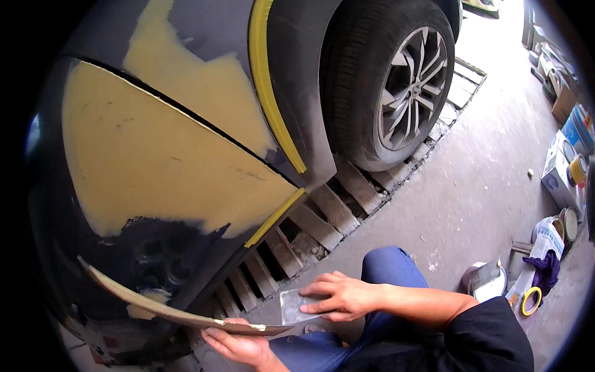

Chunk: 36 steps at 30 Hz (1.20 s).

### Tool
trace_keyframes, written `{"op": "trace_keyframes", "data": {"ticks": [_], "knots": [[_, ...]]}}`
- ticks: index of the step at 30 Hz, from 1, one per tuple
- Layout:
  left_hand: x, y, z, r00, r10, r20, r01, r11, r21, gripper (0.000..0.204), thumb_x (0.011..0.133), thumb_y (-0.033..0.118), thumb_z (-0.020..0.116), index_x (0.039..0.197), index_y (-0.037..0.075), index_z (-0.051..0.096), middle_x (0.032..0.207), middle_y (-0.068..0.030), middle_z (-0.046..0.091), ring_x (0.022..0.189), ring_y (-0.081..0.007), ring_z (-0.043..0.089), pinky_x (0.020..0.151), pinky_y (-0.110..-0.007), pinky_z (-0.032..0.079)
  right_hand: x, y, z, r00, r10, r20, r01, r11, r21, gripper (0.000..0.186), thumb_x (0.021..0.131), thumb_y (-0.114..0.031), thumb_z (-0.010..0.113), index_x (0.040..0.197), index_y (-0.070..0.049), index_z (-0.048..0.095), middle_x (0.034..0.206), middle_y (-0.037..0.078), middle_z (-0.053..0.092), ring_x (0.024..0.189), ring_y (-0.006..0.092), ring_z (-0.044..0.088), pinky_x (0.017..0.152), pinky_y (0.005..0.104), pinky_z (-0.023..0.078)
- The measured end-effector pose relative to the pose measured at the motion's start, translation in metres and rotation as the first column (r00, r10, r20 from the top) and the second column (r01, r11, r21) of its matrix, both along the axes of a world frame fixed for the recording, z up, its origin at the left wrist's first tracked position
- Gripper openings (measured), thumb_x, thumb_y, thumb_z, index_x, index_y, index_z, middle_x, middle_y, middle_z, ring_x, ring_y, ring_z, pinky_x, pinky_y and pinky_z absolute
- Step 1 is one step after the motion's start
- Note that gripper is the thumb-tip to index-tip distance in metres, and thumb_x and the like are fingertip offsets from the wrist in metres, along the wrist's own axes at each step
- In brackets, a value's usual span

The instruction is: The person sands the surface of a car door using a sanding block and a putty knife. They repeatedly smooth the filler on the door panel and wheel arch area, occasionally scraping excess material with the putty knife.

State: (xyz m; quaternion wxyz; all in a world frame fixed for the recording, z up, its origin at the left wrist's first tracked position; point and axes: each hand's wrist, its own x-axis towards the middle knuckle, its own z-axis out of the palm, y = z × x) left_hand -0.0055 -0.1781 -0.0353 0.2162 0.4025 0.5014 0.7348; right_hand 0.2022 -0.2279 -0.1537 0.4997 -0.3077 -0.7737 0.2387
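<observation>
My left hand grips the near end of a long, thin, curved strip or board, seen almost edge-on, with light yellow smears near my fingers. My right hand pinches a flat grey rectangular putty spreader, whose lower edge is close to or touching the strip's end. Beyond my hands is a dark car door broadly coated with dull yellow filler. More filler covers the panel across the seam. Yellow masking tape edges the wheel arch, and another tape strip runs along the door's lower edge.
The car's wheel stands at the top, beside a slatted floor grate. On the concrete floor to the right are an open can, a yellow tape roll, a purple cloth, and a white box.
</observation>
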Motion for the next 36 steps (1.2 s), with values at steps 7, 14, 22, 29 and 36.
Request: {"op": "trace_keyframes", "data": {"ticks": [7,14,22,29,36], "knots": [[-0.053,0.001,-0.005,0.975,0.127,-0.182,-0.109,0.988,0.109,0.043,0.107,0.037,0.046,0.129,0.001,0.055,0.094,-0.0071,0.057,0.077,-0.0131,0.058,0.064,-0.026,0.050,0.010,0.058,-0.002,0.630,-0.776,-0.002,0.773,0.628,-0.093,0.067,0.080,-0.020,0.072,0.143,-0.014,0.050,0.140,0.022,0.043,0.125,0.0423,0.044,0.103,0.0523,0.037],[-0.100,0.004,-0.034,0.962,0.155,-0.225,-0.143,0.987,0.070,0.047,0.107,0.037,0.046,0.133,-0.002,0.051,0.116,-0.0157,0.059,0.104,-0.0188,0.060,0.087,-0.033,0.051,0.025,0.135,0.027,0.418,-0.909,0.009,0.897,0.414,0.156,0.077,0.075,-0.015,0.075,0.147,-0.015,0.045,0.149,0.023,0.036,0.126,0.0427,0.042,0.105,0.0516,0.036],[-0.111,0.018,-0.046,0.956,0.259,-0.135,-0.257,0.966,0.034,0.051,0.107,0.035,0.045,0.136,-0.007,0.047,0.133,-0.0240,0.054,0.117,-0.0245,0.058,0.097,-0.038,0.049,0.023,0.184,0.040,0.402,-0.914,-0.051,0.895,0.381,0.234,0.074,0.081,-0.014,0.072,0.149,-0.017,0.042,0.153,0.022,0.030,0.134,0.0417,0.036,0.109,0.0522,0.034],[-0.095,0.020,-0.036,0.992,0.109,0.069,-0.117,0.985,0.127,0.044,0.103,0.025,0.055,0.135,-0.003,0.047,0.122,-0.0202,0.057,0.102,-0.0230,0.061,0.085,-0.036,0.053,0.008,0.194,0.030,0.365,-0.930,-0.030,0.910,0.350,0.222,0.073,0.080,-0.013,0.071,0.147,-0.015,0.043,0.146,0.021,0.035,0.130,0.0430,0.038,0.106,0.0530,0.037],[-0.116,0.021,-0.045,0.991,-0.132,-0.030,0.135,0.979,0.155,0.030,0.104,0.025,0.053,0.122,0.001,0.051,0.096,-0.0128,0.059,0.074,-0.0189,0.059,0.062,-0.031,0.052,-0.007,0.189,-0.017,0.409,-0.913,0.014,0.897,0.404,0.177,0.072,0.079,-0.014,0.072,0.146,-0.013,0.045,0.143,0.020,0.037,0.127,0.0423,0.040,0.102,0.0532,0.039]]}}
